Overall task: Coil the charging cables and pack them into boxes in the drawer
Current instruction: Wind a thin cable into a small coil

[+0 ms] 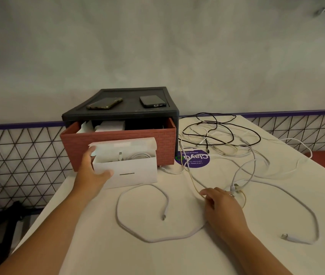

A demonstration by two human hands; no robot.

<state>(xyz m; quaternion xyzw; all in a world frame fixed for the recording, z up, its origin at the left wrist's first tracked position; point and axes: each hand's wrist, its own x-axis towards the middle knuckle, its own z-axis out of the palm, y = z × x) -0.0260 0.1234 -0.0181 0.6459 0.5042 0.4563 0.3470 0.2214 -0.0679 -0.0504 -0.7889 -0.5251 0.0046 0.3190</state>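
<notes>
Left hand (93, 171): grip closed around the left end of the white box (127, 168), thumb on the front face, fingers behind the open flap.
White box: stands on the counter (102, 245) just in front of the drawer (122, 144), lid flap raised; a coiled white cable (136, 156) lies inside.
Right hand (224, 208): palm down at about 4 o'clock from the box, fingers curled onto a thin yellowish cable (192, 180); whether the grip has closed on it cannot be told.
Long white cable (157, 238): loose on the counter in a wide loop at 6 o'clock from the box, one plug end inside the loop, the other end far off at 4 o'clock.
Tangled cables (219, 135): black and white ones heaped at 2 o'clock from the box, right of the drawer.
Drawer: brick-patterned red, pulled open from a dark cabinet (118, 114); pale boxes show inside.
Phones: two lie on the cabinet top, one left (104, 103), one right (152, 101).
Purple sticker (193, 158): round, on the counter at 3 o'clock from the box, partly crossed by cables.
</notes>
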